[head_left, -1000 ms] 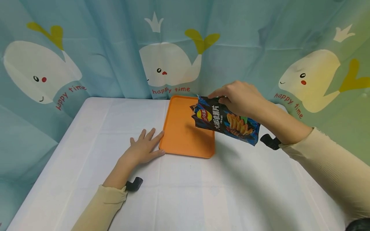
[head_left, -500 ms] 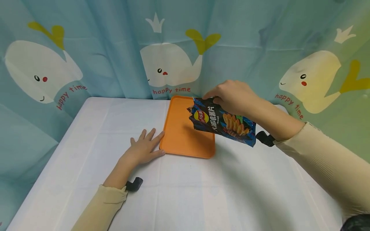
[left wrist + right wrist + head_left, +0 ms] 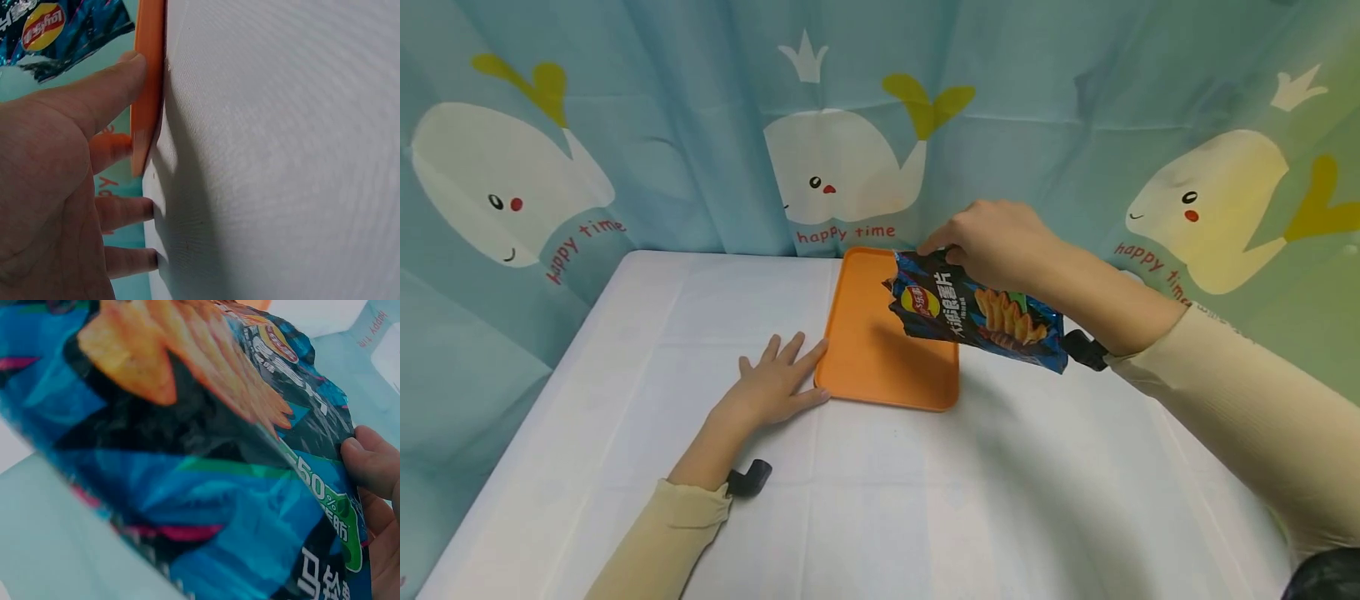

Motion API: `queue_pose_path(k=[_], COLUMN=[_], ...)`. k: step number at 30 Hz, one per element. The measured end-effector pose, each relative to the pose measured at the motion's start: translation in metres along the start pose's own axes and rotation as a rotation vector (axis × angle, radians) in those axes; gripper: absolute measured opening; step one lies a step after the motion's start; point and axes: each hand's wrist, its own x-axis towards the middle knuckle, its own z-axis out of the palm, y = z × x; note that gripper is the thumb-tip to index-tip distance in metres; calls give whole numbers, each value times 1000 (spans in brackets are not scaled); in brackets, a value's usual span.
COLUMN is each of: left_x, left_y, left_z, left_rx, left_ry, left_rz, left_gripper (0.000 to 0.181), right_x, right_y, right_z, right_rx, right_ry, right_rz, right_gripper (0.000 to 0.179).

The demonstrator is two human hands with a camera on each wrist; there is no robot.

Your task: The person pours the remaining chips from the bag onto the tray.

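A dark blue chip bag [image 3: 977, 308], printed with chips and a red and yellow logo, is held over an orange tray [image 3: 880, 375]. My right hand [image 3: 1000, 242] pinches the bag's upper edge between thumb and fingers. Its torn, jagged end points left over the tray, tilted slightly up; the bag's shadow falls on the tray floor. My left hand [image 3: 771, 383] lies spread at the tray's left side, with thumb and index finger touching the rim. In the left wrist view the thumb rests on the tray wall [image 3: 147, 94], the other fingertips on the cloth.
A white cloth covers the table [image 3: 880, 500]. Behind it hangs a blue curtain [image 3: 700, 167] with white whales and "happy time" lettering. Black camera mounts sit at both wrists, the left mount [image 3: 750, 479] close above the cloth.
My right hand has shifted slightly left and up with the chip bag, bringing its torn end further over the tray. My left hand has stayed in place at the rim.
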Motion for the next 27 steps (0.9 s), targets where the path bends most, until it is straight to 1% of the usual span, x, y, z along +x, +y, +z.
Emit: queue_pose_path(k=[8, 13, 20, 24, 27], left_x=[1, 1, 1, 1, 1], left_y=[0, -1, 0, -1, 0], left_z=[0, 1, 0, 0, 0], left_rx=[-4, 3, 6, 10, 5], left_ry=[-2, -1, 0, 3, 0], left_rz=[0, 0, -3, -4, -4], left_gripper=[80, 80, 79, 79, 79], right_x=[0, 0, 3, 6, 6], right_y=[0, 0, -4, -7, -8], right_z=[-1, -2, -10, -6, -3], right_rx=[-17, -22, -43, -72, -70], right_ry=[1, -13, 9, -12, -17], right_rz=[0, -6, -9, -21, -24], right_gripper=[31, 32, 32, 30, 30])
